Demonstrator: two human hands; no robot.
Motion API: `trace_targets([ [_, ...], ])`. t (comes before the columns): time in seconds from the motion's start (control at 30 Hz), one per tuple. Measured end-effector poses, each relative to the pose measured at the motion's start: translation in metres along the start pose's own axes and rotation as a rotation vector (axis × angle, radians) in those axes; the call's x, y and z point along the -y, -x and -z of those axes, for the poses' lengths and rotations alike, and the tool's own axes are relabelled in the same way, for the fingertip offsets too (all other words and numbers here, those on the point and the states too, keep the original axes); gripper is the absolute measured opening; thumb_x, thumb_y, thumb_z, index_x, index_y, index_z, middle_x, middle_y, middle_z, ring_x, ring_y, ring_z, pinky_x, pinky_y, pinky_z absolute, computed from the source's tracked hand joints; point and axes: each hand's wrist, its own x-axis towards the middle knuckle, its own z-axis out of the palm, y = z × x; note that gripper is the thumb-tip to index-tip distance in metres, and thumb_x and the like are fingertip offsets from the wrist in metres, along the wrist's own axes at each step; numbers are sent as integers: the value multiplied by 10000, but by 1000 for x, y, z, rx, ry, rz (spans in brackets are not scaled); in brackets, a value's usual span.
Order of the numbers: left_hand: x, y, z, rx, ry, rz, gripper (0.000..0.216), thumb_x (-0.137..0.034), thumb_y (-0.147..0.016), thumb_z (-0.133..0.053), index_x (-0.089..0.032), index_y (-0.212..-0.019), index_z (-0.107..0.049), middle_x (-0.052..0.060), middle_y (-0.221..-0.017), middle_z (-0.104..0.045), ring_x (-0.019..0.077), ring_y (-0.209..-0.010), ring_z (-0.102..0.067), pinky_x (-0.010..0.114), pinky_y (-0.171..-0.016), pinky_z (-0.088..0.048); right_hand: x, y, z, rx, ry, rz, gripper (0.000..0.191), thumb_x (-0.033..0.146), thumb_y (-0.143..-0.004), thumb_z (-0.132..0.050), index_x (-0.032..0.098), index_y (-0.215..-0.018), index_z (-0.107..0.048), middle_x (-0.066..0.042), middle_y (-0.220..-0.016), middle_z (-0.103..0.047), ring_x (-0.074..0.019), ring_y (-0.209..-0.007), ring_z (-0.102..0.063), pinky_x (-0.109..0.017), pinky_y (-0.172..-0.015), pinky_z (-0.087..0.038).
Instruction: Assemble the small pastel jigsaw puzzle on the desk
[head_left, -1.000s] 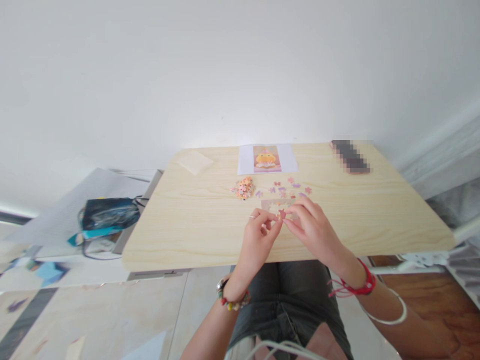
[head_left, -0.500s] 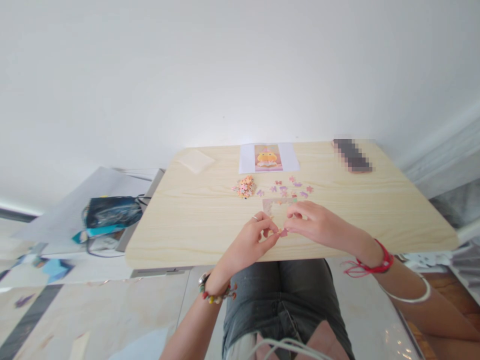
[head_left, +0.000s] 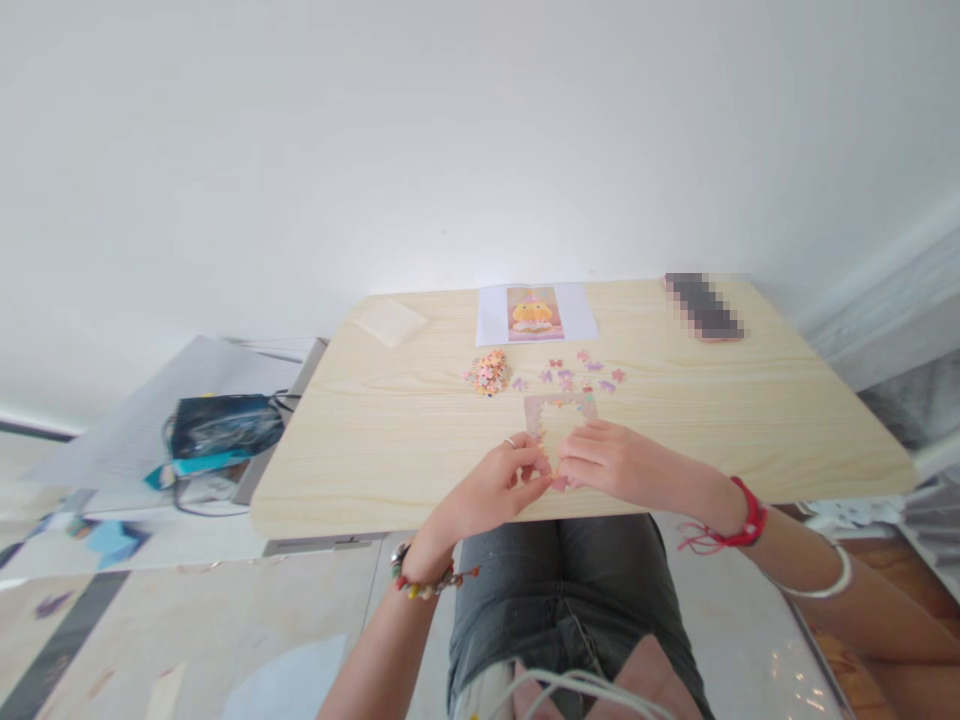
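Note:
A partly joined jigsaw puzzle border [head_left: 533,408] lies on the table, its top edge and upper corners visible and its lower part covered by my fingers. My left hand [head_left: 504,484] is closed in a pinch at the lower left of that border, on small yellowish and pink puzzle pieces [head_left: 559,483]. From the other side, my right hand [head_left: 616,462] pinches the same pink pieces, fingertips almost meeting the left ones. Loose pink and purple puzzle pieces [head_left: 607,386] are scattered just beyond the border. A heap of mixed puzzle pieces [head_left: 491,373] sits to their left.
A paper with a printed yellow character picture [head_left: 535,314] lies at the table's back. A translucent sheet or bag [head_left: 391,321] is at back left, a blurred-out phone [head_left: 703,306] at back right. Left of the wooden table [head_left: 360,455] is a dark bag with cords [head_left: 225,428].
Both hands have shifted slightly left and nearer to me, with the pink pieces between them. My right hand has moved off the border's upper right corner, which now shows more.

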Motion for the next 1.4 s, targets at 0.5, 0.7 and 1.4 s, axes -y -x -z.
trace_targets([
  [0.5,8,20,-39,-415,-426,112,167,-186,-788,-487,-187,-936,-565,35,-866,-454,134,-727,-504,274,-673,-459,14,11,-38,-73,-35,-412,153,198,-852,-436,139,-779,-557,-60,-778,-542,-171,-741,-501,-313,-693,-398],
  [0.7,6,4,-42,-352,-578,37,193,-166,-810,-467,-213,-966,-569,55,-927,-454,163,-820,-471,311,-734,-450,26,26,-30,-116,-59,-679,86,199,-805,-517,159,-832,-587,-76,-865,-559,-188,-798,-523,-325,-728,-408],
  [1.4,3,-5,-34,-282,-658,-93,118,-152,-787,-506,-189,-789,-618,87,-1047,-470,222,-1034,-409,396,-860,-393,46,20,-43,-166,-122,-774,138,243,-823,-498,180,-799,-618,-60,-829,-546,-169,-781,-519,-310,-722,-393],
])
